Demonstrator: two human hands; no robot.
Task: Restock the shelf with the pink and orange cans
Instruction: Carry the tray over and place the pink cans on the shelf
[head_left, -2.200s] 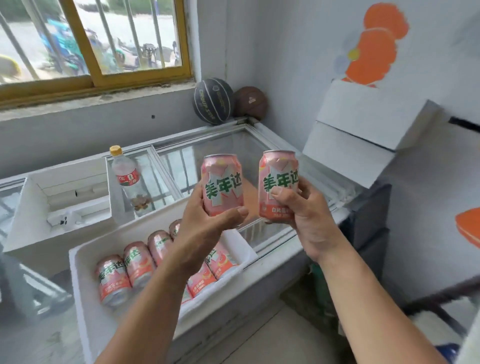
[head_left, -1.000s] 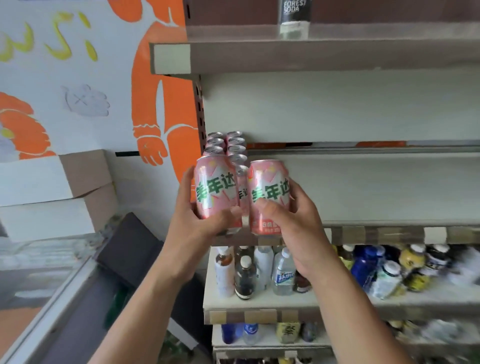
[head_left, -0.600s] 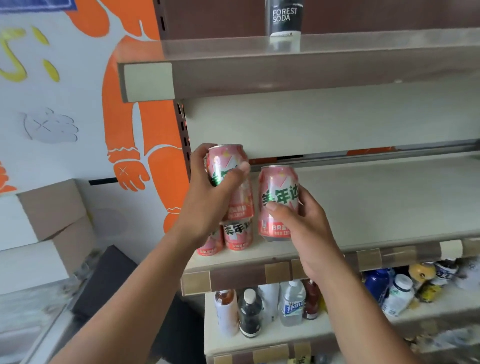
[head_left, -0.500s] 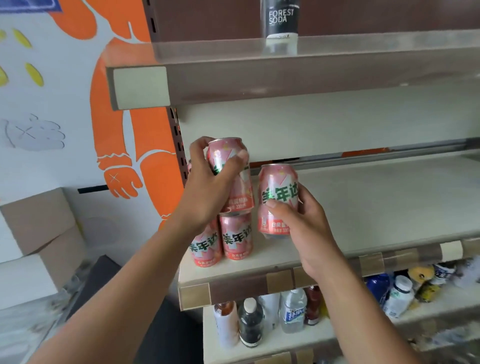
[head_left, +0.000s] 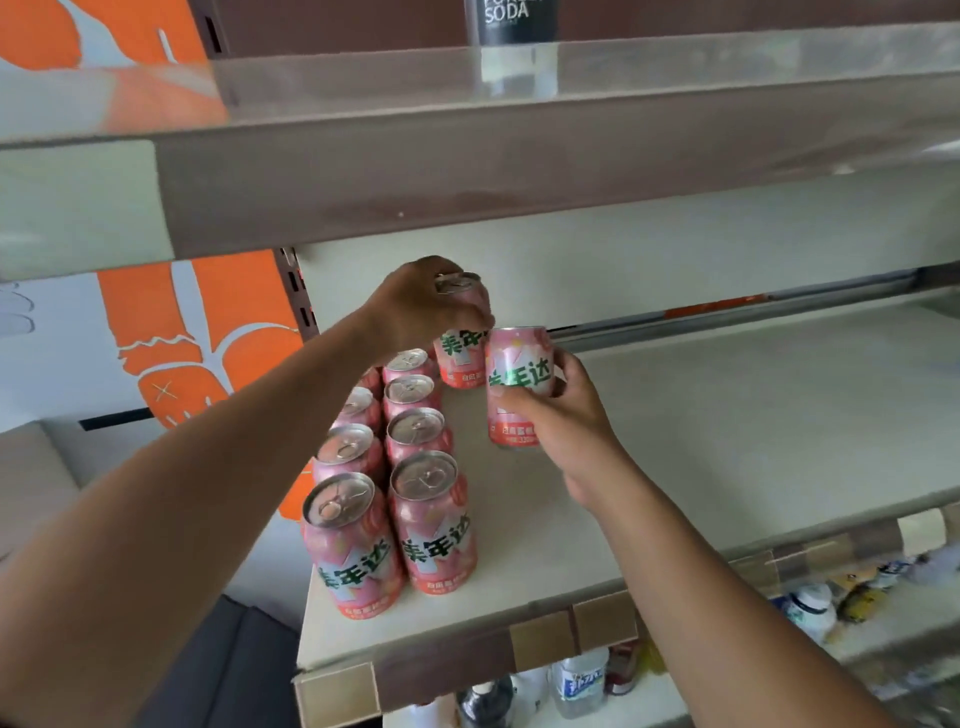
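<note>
Cans (head_left: 519, 364) in left grip (head_left: 418, 312), right grip (head_left: 566, 421)

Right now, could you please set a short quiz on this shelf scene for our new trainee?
1. True or false: the right hand is empty.
2. Where does the left hand grip the rear pink can? A: at the top. B: at the base. C: nowhere, flat fingers only touch it.
3. What word is readable on the black can on the upper shelf?
Key: 1 false, it holds the nearer pink can; 2 A; 3 SODA.
</note>
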